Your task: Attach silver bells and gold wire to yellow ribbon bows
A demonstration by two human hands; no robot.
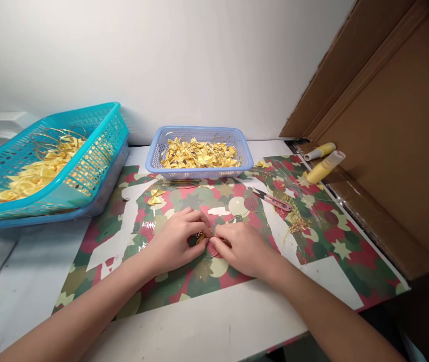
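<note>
My left hand (184,235) and my right hand (241,247) meet over the middle of the patterned sheet, thumbs and forefingers pinched close together. Between the left fingers shows part of a small gold ribbon bow (200,240), mostly covered by the hand. My right fingertips pinch a thin gold cord (211,256) at its side, and a loop of it curves below the fingertips. Beyond the hands, another gold bow (156,197) lies on the sheet, near several loose cords (184,184).
A lavender basket (199,174) of gold bows stands against the wall. At left, a turquoise basket (114,113) of bows sits tilted on another basket. Pink-handled snips (277,202) lie beside gold scraps (298,218). Two yellow-wound tubes (325,167) rest near the cardboard (395,125) at right.
</note>
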